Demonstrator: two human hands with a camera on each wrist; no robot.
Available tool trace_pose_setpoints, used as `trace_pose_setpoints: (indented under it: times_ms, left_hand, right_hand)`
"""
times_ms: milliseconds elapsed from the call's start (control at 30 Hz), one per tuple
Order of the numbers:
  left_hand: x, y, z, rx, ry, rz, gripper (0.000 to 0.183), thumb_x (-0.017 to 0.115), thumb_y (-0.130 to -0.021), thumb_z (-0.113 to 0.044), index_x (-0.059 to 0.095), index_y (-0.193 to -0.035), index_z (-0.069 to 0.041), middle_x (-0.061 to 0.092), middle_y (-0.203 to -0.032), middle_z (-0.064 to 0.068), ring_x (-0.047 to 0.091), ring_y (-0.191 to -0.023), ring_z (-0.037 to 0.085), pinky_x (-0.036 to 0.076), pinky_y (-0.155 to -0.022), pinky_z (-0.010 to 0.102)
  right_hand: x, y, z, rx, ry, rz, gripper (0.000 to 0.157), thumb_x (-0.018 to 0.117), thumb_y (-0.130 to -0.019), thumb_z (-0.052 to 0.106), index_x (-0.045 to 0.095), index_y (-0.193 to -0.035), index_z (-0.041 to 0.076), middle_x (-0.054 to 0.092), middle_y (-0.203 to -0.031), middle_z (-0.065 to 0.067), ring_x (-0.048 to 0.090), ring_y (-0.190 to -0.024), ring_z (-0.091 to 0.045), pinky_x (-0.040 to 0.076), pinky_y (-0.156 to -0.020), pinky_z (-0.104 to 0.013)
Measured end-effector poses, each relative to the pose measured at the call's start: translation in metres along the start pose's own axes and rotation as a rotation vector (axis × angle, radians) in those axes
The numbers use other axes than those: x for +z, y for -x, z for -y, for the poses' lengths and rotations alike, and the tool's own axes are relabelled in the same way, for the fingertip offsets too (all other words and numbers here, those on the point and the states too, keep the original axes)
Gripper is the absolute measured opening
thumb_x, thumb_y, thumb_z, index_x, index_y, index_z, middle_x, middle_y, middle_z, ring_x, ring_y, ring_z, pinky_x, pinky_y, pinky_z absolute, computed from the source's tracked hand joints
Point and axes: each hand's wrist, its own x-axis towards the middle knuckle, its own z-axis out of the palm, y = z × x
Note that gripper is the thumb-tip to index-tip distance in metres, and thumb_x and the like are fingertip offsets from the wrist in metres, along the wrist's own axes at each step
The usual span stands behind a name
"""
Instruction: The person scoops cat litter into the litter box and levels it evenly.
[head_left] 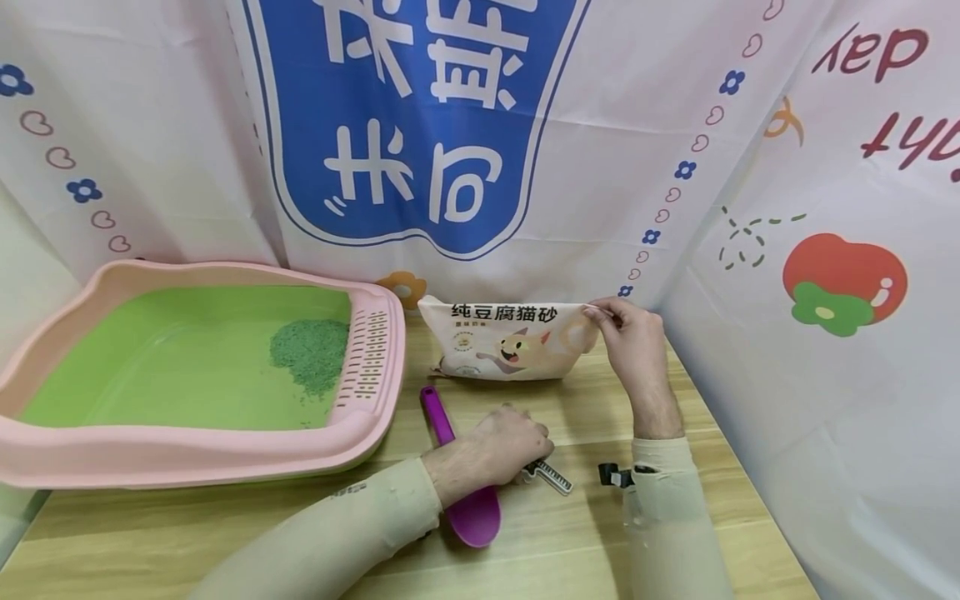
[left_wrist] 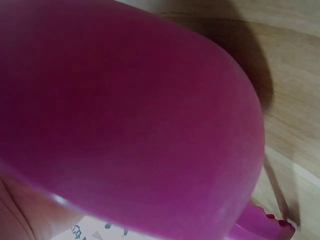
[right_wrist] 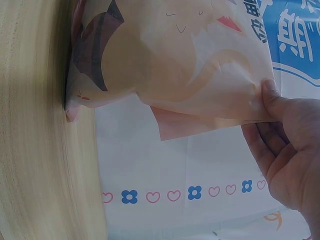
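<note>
A white bag of cat litter (head_left: 510,342) with a cartoon cat stands on the table at the back. My right hand (head_left: 633,350) pinches its upper right corner between thumb and fingers, also seen as the right hand (right_wrist: 295,145) in the right wrist view. My left hand (head_left: 498,446) is low over the table, in front of the bag. A small grey and black ridged tool (head_left: 553,477) sticks out from beside its fingers; whether they grip it is hidden. Under the left wrist lies a purple scoop (head_left: 476,517), whose bowl (left_wrist: 135,120) fills most of the left wrist view.
At the left stands a litter box with a pink rim (head_left: 390,350) and green inside, a patch of green granules (head_left: 309,354) at its right end. Printed cloth walls (head_left: 600,183) border the wooden table (head_left: 555,550) at the back and right.
</note>
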Motion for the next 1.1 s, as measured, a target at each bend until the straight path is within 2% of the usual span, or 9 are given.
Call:
trace_pose_setpoints:
  times_ms: [267,500,667,900,1100]
  left_hand:
    - [-0.003,-0.005,0.006,0.048,0.018,0.026,0.025,0.098,-0.095,-0.033,0.084,-0.116,-0.036,0.081,-0.114,-0.016,0.072,-0.096,0.01,0.062,-0.082,0.026]
    - [-0.008,-0.006,0.012,0.1,0.044,0.058,0.02,0.095,-0.098,-0.046,0.084,-0.111,-0.035,0.081,-0.108,-0.015,0.07,-0.09,0.008,0.06,-0.08,0.026]
    - [-0.012,-0.002,0.016,0.113,0.08,0.07,0.016,0.091,-0.102,-0.047,0.084,-0.109,-0.035,0.08,-0.107,-0.016,0.069,-0.09,0.008,0.059,-0.081,0.027]
    - [-0.014,0.0,0.019,0.097,0.161,0.046,0.009,0.076,-0.114,-0.036,0.081,-0.116,-0.029,0.081,-0.114,-0.011,0.073,-0.099,0.009,0.064,-0.086,0.029]
    - [-0.013,-0.002,0.016,0.08,0.161,-0.012,0.007,0.074,-0.115,-0.027,0.081,-0.117,-0.026,0.08,-0.118,-0.009,0.073,-0.101,0.009,0.064,-0.086,0.024]
  right_hand:
    - [0.0,-0.001,0.0,0.001,0.006,0.002,0.02,0.084,-0.108,0.022,0.09,-0.115,0.004,0.091,-0.109,-0.017,0.088,-0.094,-0.032,0.045,-0.073,0.001]
    - [0.0,0.0,-0.001,-0.001,0.002,0.002,0.02,0.084,-0.108,0.022,0.09,-0.115,0.004,0.091,-0.109,-0.017,0.087,-0.093,-0.031,0.045,-0.073,0.0]
    - [-0.001,0.0,0.0,0.0,0.002,0.003,0.02,0.085,-0.108,0.022,0.09,-0.114,0.004,0.091,-0.108,-0.016,0.086,-0.092,-0.03,0.044,-0.073,0.0]
    - [-0.001,0.0,0.0,-0.007,0.014,0.006,0.02,0.084,-0.108,0.023,0.09,-0.114,0.004,0.091,-0.108,-0.016,0.088,-0.094,-0.032,0.044,-0.074,0.0]
    - [-0.002,0.0,0.001,-0.006,0.009,0.012,0.02,0.084,-0.108,0.023,0.09,-0.115,0.005,0.091,-0.109,-0.017,0.088,-0.095,-0.033,0.045,-0.075,0.001]
